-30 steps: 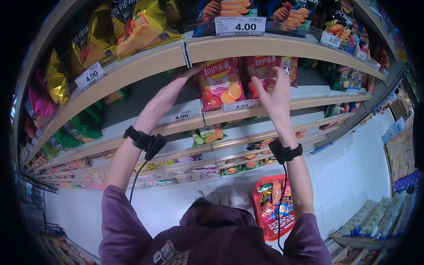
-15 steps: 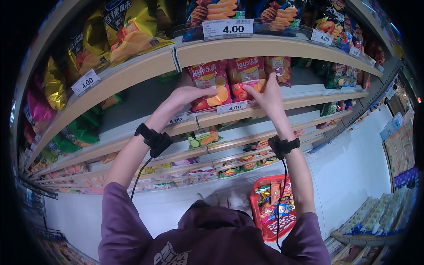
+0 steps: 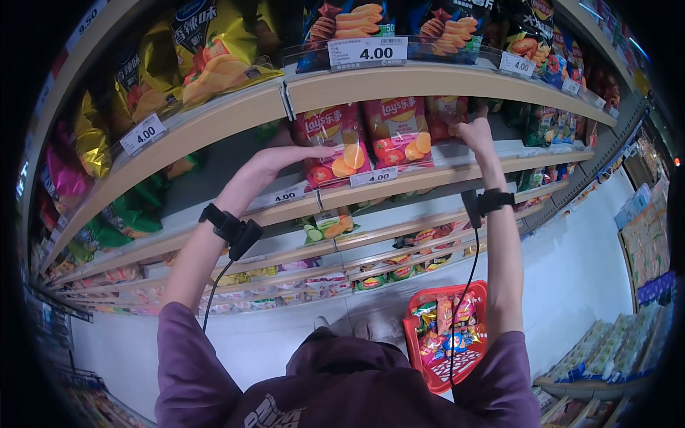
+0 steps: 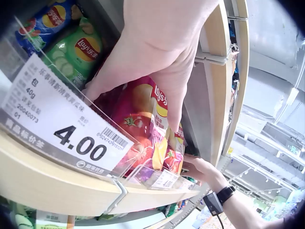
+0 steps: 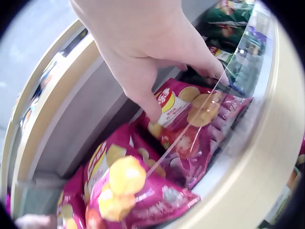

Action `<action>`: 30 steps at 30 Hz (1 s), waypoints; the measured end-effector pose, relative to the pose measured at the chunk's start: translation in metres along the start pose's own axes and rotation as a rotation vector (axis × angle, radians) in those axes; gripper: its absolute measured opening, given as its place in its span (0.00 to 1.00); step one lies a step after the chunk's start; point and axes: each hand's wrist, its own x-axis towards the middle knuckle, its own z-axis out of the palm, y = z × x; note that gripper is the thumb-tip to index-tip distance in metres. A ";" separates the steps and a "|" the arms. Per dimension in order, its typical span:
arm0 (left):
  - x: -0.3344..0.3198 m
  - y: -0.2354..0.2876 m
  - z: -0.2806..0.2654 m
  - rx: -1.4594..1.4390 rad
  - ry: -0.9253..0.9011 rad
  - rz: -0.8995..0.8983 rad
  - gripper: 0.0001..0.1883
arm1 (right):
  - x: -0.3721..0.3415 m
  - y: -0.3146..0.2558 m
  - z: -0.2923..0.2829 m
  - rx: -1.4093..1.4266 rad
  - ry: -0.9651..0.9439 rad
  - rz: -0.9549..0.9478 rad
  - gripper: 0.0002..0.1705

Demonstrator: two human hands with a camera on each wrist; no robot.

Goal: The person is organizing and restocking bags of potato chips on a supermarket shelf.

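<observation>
Three pink-red bags of Lay's potato chips stand side by side on the shelf in the head view: a left bag (image 3: 330, 127), a middle bag (image 3: 394, 127) and a right bag (image 3: 444, 110). My left hand (image 3: 275, 161) holds the left bag by its left side, thumb across the front, the other fingers mostly hidden. In the left wrist view the bag shows below the thumb (image 4: 175, 102). My right hand (image 3: 478, 135) grips the right bag near its upper end. The right wrist view has its thumb (image 5: 151, 107) on the bag's front and fingers at the far side.
A clear shelf guard and 4.00 price tag (image 3: 374, 177) line the shelf front. Above runs another shelf edge (image 3: 414, 80) with yellow chip bags (image 3: 221, 57). A red basket (image 3: 414, 342) holding snack packs stands on the floor to the right.
My right hand has moved right, off the middle bag and onto the right one. The left hand has come down onto the left bag, its thumb now over the front.
</observation>
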 end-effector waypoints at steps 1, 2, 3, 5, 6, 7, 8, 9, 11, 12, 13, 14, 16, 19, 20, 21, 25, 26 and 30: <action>0.001 0.002 -0.002 0.025 -0.037 -0.017 0.45 | 0.006 0.001 -0.005 0.052 -0.112 0.080 0.56; 0.003 0.001 -0.003 0.016 -0.064 -0.030 0.44 | 0.010 0.001 -0.007 0.104 -0.224 0.161 0.56; 0.007 -0.003 -0.003 0.009 -0.091 -0.042 0.44 | 0.013 0.004 -0.005 0.057 -0.263 0.091 0.57; 0.013 -0.004 -0.001 -0.003 -0.123 -0.062 0.42 | 0.017 0.009 0.003 -0.038 -0.334 -0.051 0.58; 0.016 -0.003 0.000 -0.008 -0.129 -0.074 0.41 | 0.018 0.009 0.005 -0.042 -0.327 -0.107 0.58; 0.017 -0.002 0.002 -0.012 -0.137 -0.088 0.40 | 0.016 0.010 0.009 -0.046 -0.320 -0.161 0.57; 0.017 0.000 0.003 -0.023 -0.135 -0.100 0.39 | 0.015 0.013 0.010 -0.050 -0.311 -0.212 0.57; 0.017 0.001 0.004 -0.033 -0.134 -0.112 0.37 | 0.019 0.018 0.012 -0.112 -0.296 -0.207 0.57; 0.014 0.001 0.004 -0.127 -0.137 -0.118 0.32 | 0.009 0.006 -0.003 0.014 -0.369 0.000 0.45; 0.010 -0.003 -0.003 -0.212 -0.138 -0.110 0.30 | 0.003 -0.005 -0.008 0.079 -0.406 0.101 0.40; 0.010 -0.007 -0.012 -0.294 -0.142 -0.103 0.27 | 0.008 -0.003 -0.011 0.230 -0.364 0.172 0.36; 0.015 -0.025 -0.032 -0.388 -0.121 -0.059 0.25 | 0.015 0.000 -0.015 0.381 -0.323 0.243 0.33; 0.028 -0.058 -0.063 -0.573 -0.031 -0.012 0.21 | 0.032 0.013 -0.023 0.592 -0.308 0.304 0.30; 0.031 -0.051 -0.061 -0.826 0.281 -0.059 0.18 | 0.081 0.055 -0.019 0.704 -0.404 0.297 0.28; 0.036 -0.051 -0.057 -0.829 0.278 -0.013 0.18 | 0.086 0.053 -0.014 0.688 -0.367 0.348 0.27; 0.045 -0.051 -0.055 -0.830 0.274 0.037 0.18 | 0.091 0.049 -0.009 0.671 -0.329 0.396 0.26; 0.064 -0.053 -0.049 -0.815 0.266 0.142 0.18 | 0.075 0.019 0.007 0.765 -0.393 0.291 0.22; 0.064 -0.053 -0.050 -0.810 0.267 0.139 0.18 | 0.069 0.009 0.013 0.779 -0.387 0.233 0.22; 0.059 -0.059 -0.050 -0.782 0.275 0.105 0.18 | 0.094 0.040 0.005 0.688 -0.685 0.245 0.21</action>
